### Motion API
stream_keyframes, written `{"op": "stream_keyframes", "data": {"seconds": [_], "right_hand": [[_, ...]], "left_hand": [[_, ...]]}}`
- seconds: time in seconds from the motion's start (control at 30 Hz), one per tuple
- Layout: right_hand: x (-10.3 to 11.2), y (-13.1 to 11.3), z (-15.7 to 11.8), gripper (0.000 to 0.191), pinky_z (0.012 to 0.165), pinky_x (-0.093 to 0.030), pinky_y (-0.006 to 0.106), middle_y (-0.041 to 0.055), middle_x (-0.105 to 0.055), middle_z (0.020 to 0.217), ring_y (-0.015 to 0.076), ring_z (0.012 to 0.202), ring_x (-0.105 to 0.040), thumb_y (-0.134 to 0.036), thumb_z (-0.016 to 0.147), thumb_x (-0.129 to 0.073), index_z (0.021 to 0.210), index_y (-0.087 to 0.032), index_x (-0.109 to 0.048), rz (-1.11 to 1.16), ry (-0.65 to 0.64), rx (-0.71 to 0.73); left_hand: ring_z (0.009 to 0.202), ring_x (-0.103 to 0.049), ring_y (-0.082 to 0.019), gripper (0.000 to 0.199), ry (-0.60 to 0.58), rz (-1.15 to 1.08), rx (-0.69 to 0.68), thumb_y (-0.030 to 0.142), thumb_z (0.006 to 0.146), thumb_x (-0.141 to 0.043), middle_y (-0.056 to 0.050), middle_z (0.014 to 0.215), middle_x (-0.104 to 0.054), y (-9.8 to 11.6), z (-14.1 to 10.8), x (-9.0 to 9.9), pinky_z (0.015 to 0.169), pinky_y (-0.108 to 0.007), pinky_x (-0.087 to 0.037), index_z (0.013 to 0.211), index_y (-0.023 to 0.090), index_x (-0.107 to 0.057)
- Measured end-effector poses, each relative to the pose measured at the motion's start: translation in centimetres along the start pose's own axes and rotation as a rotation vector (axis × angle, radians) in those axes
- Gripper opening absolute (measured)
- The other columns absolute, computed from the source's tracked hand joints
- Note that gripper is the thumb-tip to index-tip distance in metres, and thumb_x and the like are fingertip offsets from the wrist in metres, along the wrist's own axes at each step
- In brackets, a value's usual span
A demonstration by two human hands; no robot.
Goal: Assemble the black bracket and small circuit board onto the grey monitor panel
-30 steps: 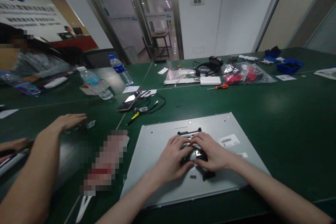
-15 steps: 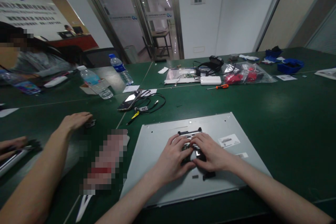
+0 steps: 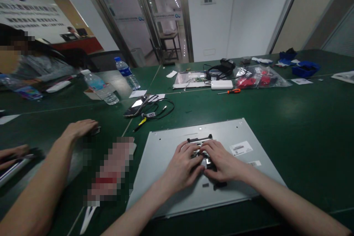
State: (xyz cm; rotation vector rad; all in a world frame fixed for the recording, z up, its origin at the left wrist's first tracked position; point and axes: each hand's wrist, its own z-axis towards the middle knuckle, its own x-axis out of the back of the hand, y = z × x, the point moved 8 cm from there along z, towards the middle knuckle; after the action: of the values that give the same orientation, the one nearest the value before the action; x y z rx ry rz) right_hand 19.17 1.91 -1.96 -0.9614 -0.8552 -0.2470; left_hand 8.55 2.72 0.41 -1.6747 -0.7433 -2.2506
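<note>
A flat grey metal panel (image 3: 166,162), like the back of a display screen, lies on the green table in front of me. My left hand (image 3: 185,164) and my right hand (image 3: 221,162) meet over its middle, fingers bent and closed around a small circuit board (image 3: 208,162). Most of that board is covered by my fingers. Just beyond my fingertips is a black bracket strip (image 3: 199,139) on the panel. A dark clip piece (image 3: 220,185) shows below my right hand, and a white label (image 3: 241,148) is stuck to the panel's right side.
Left of the panel lies a blurred-out fan-shaped item (image 3: 113,169), beside a co-worker's arm (image 3: 52,166). Farther off are a phone (image 3: 136,106), a black cable (image 3: 173,108), water bottles (image 3: 101,86), an orange screwdriver (image 3: 233,91) and a plastic bag with red items (image 3: 260,77).
My fingers have shifted very slightly over the circuit board. The panel and the things around it stay where they were.
</note>
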Motion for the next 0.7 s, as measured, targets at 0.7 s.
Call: {"op": "stream_keyframes", "data": {"seconds": [0.7], "right_hand": [[1.4, -0.3, -0.1, 0.061, 0.108, -0.036, 0.050, 0.0125, -0.051, 0.130, 0.0310, 0.124, -0.044, -0.035, 0.080, -0.076, 0.131, -0.022, -0.046, 0.058, -0.009, 0.017]], "left_hand": [[0.128, -0.050, -0.034, 0.041, -0.010, 0.012, 0.009, 0.038, 0.084, -0.075, -0.010, 0.135, -0.058, 0.4, -0.1, 0.5, 0.114, -0.063, -0.029, 0.121, 0.025, -0.064]]}}
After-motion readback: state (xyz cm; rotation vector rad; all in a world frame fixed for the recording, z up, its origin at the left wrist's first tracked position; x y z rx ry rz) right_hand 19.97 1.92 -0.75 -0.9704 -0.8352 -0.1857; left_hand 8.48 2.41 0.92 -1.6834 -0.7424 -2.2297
